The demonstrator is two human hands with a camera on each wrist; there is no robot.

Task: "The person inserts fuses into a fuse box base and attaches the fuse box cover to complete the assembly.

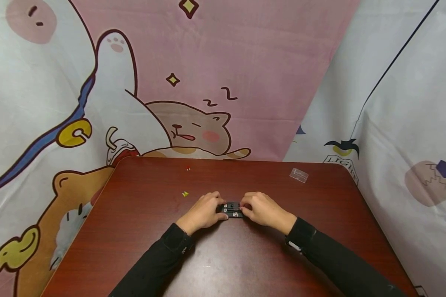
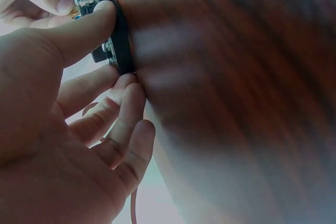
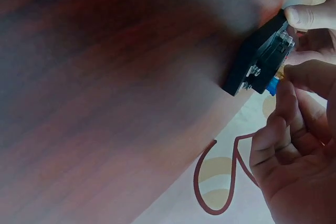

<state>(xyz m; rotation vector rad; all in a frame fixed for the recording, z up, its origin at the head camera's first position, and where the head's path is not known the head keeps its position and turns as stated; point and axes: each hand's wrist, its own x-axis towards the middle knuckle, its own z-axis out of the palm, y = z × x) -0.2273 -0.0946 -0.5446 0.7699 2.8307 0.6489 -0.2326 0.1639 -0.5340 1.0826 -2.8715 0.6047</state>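
Note:
A small black block (image 1: 232, 210) with metal screw terminals along it lies on the table between the two hands. My left hand (image 1: 204, 210) grips its left end, thumb on the near side and fingers at the far side. At its right end my right hand (image 1: 264, 208) pinches a tiny blue-and-gold piece (image 3: 272, 85) between thumb and forefinger. In the right wrist view this piece sits right against the block's terminal side, and the fingertips hide much of it. The left wrist view shows the left thumb pressing near the terminals.
The brown wooden table (image 1: 107, 239) has a clear plastic case (image 1: 299, 175) at its back right. A small yellow piece (image 1: 185, 194) lies beyond the left hand, and tiny red-and-white bits (image 1: 188, 168) are near the back edge. Printed cartoon cloth (image 1: 282, 62) hangs behind.

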